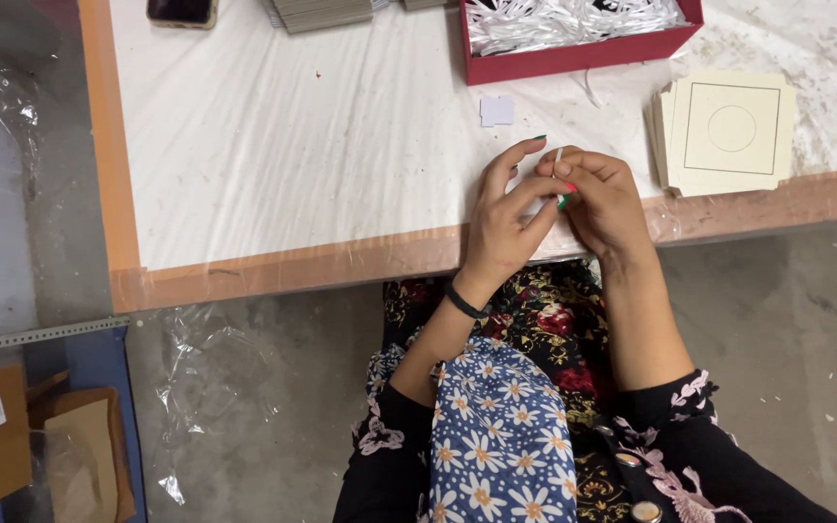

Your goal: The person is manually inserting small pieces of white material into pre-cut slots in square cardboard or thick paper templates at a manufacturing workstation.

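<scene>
Hands meet at the near edge of the white table (273, 165), right of its middle. The left hand (508, 218) and right hand (601, 199) are pressed close, fingertips touching, and together they pinch 1 small white piece (560, 155) that sticks up between them; a bit of red and green shows at its lower end, just under the left thumb. What the piece is cannot be told, since the fingers cover most of it. A black band (466, 302) circles the left wrist.

Just far of the hands lies 1 small white square tag (497, 110), apart from them. Farther still stands a red box (583, 53) full of white strands. To the right, near the right hand but not touching it, sits a stack of cream cards (726, 131) printed with a square and a circle. At the far left edge lie a phone (182, 12) and a grey stack of sheets (322, 14).
</scene>
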